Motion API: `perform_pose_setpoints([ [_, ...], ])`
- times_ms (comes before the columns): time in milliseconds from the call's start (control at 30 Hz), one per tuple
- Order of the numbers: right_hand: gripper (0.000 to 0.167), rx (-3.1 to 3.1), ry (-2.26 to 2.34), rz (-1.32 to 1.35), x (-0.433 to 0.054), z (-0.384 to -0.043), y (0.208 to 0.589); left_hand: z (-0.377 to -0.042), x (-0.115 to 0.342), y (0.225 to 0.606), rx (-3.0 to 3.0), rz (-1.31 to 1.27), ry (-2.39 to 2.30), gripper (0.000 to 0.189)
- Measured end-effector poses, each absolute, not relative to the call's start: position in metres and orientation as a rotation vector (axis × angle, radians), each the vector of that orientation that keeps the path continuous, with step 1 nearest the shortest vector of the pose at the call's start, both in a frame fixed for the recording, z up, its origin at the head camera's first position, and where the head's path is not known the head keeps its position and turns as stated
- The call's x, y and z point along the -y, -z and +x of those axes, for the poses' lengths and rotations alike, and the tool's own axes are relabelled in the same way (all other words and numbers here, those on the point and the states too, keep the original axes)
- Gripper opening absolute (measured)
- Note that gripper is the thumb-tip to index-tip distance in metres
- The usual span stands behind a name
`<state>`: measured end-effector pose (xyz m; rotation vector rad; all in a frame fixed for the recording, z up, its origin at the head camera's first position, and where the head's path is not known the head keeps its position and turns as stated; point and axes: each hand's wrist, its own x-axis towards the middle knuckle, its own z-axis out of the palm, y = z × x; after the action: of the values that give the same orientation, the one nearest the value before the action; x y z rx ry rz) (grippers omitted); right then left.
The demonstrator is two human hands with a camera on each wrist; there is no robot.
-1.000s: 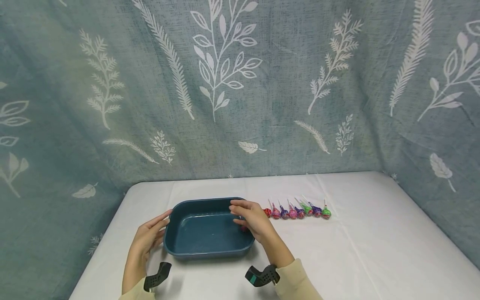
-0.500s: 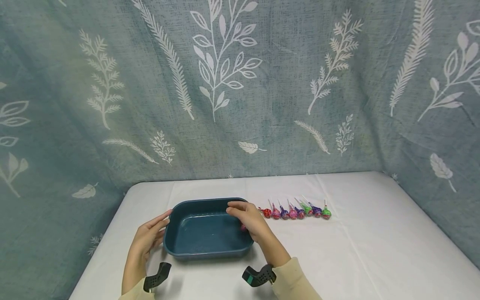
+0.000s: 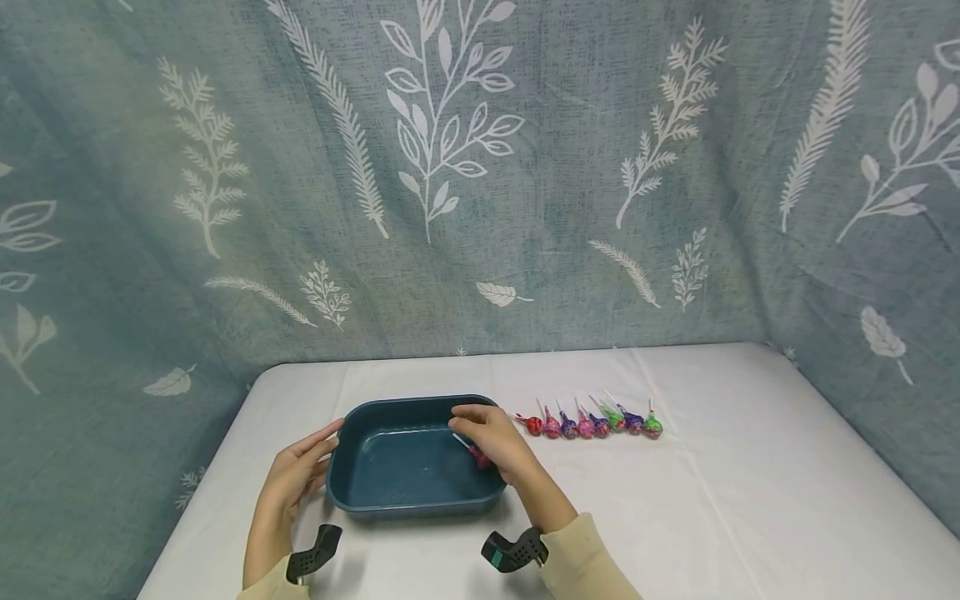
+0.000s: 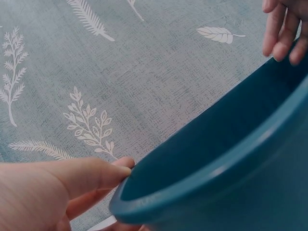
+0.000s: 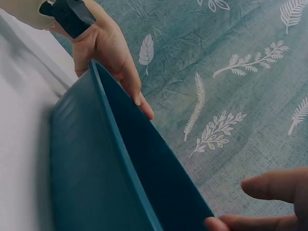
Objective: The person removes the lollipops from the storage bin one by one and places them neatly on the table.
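A dark teal plastic basin sits on the white tabletop. My left hand holds its left end, with the thumb at the rim and other fingers around the outside. Over the basin's right end hovers my right hand; its thumb and fingers are apart in the right wrist view, with nothing visible between them. Below that hand a dark pink lollipop lies inside the basin, its white stick toward the back left. The wrist views do not show the lollipop.
To the basin's right, several wrapped lollipops lie in a row, from a red lollipop to a green lollipop. White cloth covers the table. A patterned grey-green curtain hangs behind and at both sides.
My right hand has moved slightly left, and the lollipop in the basin has come into view with its stick. The left hand and basin have stayed put.
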<state>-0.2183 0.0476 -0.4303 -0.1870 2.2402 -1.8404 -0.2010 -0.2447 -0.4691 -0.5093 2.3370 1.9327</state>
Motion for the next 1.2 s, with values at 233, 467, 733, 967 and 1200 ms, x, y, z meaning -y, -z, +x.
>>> perform_pose_setpoints([
  [233,0.043,-2.148,1.802,-0.213,-0.043,-0.216,0.436,-0.201,0.245,0.469,-2.326,-0.519,-1.936,0.047],
  [467,0.043,-2.177,1.746,-0.21,-0.038,-0.211,0.439,-0.201,0.246,0.469,-2.317,-0.504,-1.958,0.047],
  [733,0.05,-2.31,1.607,-0.28,-0.033,-0.21,0.443,-0.201,0.246,0.469,-2.317,-0.49,-1.973,0.047],
  [967,0.056,-2.471,1.473,-0.329,-0.028,-0.212,0.448,-0.202,0.246,0.47,-2.324,-0.491,-1.96,0.047],
  [1200,0.058,-2.537,1.386,-0.303,-0.025,-0.21,0.445,-0.202,0.246,0.469,-2.316,-0.497,-1.96,0.048],
])
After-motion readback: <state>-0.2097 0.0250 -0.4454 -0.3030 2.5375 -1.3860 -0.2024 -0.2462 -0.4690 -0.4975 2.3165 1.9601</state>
